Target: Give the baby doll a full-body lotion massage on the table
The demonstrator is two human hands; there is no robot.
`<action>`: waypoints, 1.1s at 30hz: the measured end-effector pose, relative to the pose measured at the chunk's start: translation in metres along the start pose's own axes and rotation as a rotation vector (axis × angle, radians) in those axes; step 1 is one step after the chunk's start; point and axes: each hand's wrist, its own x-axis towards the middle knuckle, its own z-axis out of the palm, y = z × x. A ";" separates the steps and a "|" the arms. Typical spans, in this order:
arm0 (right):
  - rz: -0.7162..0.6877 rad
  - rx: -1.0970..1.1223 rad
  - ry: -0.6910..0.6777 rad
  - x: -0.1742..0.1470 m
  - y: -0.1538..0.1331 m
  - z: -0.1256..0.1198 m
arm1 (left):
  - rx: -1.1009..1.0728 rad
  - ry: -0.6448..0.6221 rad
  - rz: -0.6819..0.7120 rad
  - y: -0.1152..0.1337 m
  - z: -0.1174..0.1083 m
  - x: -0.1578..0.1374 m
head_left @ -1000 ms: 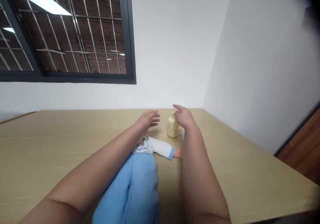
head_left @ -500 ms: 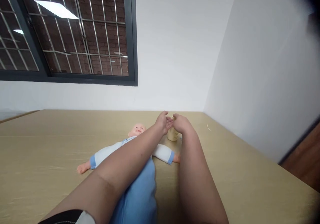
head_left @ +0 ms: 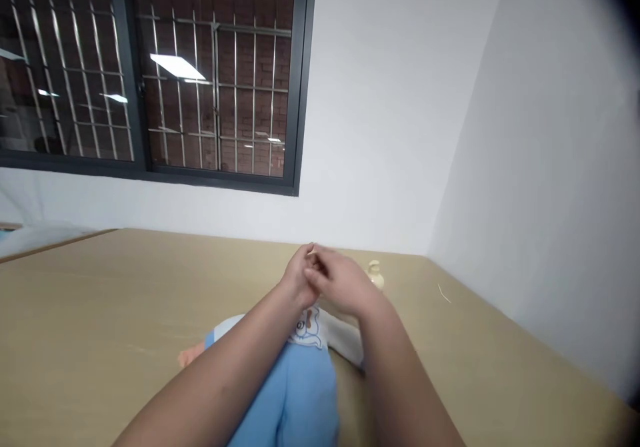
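Head view: left hand (head_left: 299,280) and right hand (head_left: 347,286) are touching mid-frame, suggesting a rubbing step; whether either grip is holding anything is unclear. Doll (head_left: 305,390) is lying lower centre, bottle (head_left: 377,279) standing rightward; reaching would be requiring parted hands.

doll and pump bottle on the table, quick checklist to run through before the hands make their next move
1. Both hands in view: ok; the left hand and right hand meet above the doll, fingers overlapping.
2. Pump bottle let go: ok; it stands beyond the right hand, its lower part hidden.
3. Doll lying front up on the table: ok; the chest print faces up.
4. Doll's head in sight: not ok; the hands and arms block it.
5. Anything on the palms: cannot tell; they are turned toward each other.
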 end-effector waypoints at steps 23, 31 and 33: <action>-0.217 -0.057 -0.169 -0.007 -0.047 0.041 | -0.281 0.056 0.139 0.027 -0.026 -0.036; -0.211 0.001 -0.207 -0.008 -0.045 0.031 | -0.248 0.098 0.154 0.043 -0.036 -0.034; -0.225 0.039 -0.217 -0.011 -0.052 0.027 | -0.275 0.072 0.162 0.045 -0.039 -0.033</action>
